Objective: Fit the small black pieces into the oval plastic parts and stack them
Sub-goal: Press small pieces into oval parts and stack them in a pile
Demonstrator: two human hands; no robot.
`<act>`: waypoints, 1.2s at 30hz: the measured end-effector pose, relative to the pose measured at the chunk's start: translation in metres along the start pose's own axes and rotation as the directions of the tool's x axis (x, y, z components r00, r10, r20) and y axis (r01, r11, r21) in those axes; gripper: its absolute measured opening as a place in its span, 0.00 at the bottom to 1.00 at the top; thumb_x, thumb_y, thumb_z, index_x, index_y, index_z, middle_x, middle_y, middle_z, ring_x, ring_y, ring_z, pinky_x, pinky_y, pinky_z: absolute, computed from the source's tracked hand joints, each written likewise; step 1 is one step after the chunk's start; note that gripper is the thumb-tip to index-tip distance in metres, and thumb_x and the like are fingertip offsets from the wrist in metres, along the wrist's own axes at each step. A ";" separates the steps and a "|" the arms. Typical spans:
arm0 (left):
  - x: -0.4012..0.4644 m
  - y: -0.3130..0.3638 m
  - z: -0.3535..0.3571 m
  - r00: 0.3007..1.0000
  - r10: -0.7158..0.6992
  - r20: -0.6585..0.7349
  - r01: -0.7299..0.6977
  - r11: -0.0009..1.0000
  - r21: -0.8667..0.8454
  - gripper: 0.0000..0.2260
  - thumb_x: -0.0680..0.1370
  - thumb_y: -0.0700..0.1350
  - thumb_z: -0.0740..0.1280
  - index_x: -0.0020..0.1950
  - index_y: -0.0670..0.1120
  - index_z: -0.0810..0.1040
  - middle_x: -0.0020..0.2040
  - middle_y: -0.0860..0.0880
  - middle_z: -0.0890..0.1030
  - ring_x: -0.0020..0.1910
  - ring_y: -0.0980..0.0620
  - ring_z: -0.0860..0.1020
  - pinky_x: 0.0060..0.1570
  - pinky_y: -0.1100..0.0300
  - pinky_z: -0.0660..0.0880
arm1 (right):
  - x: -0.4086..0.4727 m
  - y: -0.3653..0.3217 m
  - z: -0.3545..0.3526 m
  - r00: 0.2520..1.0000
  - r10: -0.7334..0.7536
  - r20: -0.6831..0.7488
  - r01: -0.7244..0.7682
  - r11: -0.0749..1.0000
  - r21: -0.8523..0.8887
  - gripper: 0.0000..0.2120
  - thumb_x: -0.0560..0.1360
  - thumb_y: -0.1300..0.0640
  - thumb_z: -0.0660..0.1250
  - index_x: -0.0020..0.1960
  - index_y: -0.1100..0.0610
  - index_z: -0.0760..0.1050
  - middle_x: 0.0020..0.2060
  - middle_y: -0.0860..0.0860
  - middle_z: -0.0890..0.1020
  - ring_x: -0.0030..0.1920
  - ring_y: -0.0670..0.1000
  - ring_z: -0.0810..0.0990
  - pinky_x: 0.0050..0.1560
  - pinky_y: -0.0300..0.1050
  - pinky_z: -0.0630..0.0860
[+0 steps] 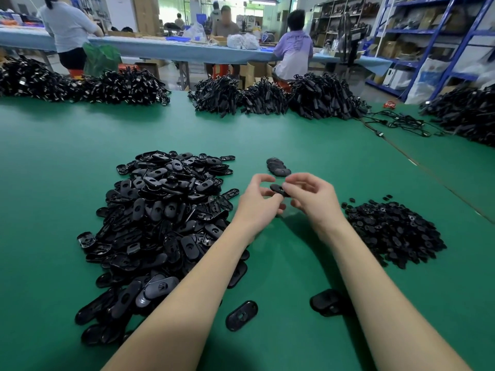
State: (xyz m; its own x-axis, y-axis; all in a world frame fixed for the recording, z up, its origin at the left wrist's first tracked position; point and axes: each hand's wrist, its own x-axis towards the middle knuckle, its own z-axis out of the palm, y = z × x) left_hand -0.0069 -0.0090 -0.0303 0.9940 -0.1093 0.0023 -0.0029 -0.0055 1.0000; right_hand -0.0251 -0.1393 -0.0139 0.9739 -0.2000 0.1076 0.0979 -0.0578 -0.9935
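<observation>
Both hands meet above the green table [294,145] around one black oval plastic part [277,189]. My left hand [258,204] holds it from below and the left. My right hand [312,198] pinches its right end with curled fingers. Whether a small black piece sits in it is hidden by the fingers. Just beyond the hands lies a short stack of oval parts [278,167]. A big heap of loose oval parts [166,218] spreads to the left. A heap of small black pieces [393,231] lies to the right.
Two loose oval parts [242,315] [328,302] lie near my forearms. Piles of black cables [267,99] line the far edge of the table, with more at the right [466,116]. People work at a blue bench [171,49] behind; shelving stands at the right.
</observation>
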 end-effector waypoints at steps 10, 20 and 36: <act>-0.007 0.009 0.007 0.998 -0.016 0.056 0.024 0.989 -0.148 0.06 0.79 0.34 0.67 0.52 0.43 0.80 0.35 0.49 0.82 0.34 0.54 0.80 0.40 0.64 0.80 | -0.001 0.010 -0.012 1.000 0.013 -0.008 -0.013 0.998 0.059 0.06 0.77 0.65 0.72 0.47 0.55 0.81 0.37 0.48 0.84 0.37 0.44 0.81 0.36 0.34 0.75; -0.007 0.009 0.004 0.992 -0.111 0.054 0.120 0.965 -0.232 0.08 0.79 0.31 0.65 0.48 0.42 0.81 0.40 0.45 0.83 0.36 0.53 0.83 0.44 0.65 0.81 | 0.012 -0.039 -0.069 0.990 0.126 0.064 -0.027 0.611 -0.791 0.03 0.76 0.51 0.71 0.45 0.45 0.83 0.43 0.43 0.85 0.44 0.44 0.81 0.43 0.41 0.74; -0.007 0.008 0.003 0.988 -0.126 0.093 0.145 0.960 -0.239 0.08 0.79 0.31 0.64 0.49 0.41 0.82 0.44 0.45 0.84 0.38 0.52 0.84 0.45 0.66 0.80 | 0.014 -0.034 -0.087 0.963 0.247 -0.110 -0.205 0.399 -0.894 0.07 0.71 0.58 0.73 0.39 0.47 0.85 0.46 0.50 0.84 0.46 0.51 0.82 0.46 0.42 0.75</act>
State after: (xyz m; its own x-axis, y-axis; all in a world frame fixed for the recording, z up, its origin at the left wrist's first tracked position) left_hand -0.0140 -0.0113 -0.0220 0.9719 -0.1999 -0.1245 0.1677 0.2160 0.9619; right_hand -0.0325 -0.2249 0.0247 0.9392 -0.3144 -0.1382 -0.3435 -0.8565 -0.3854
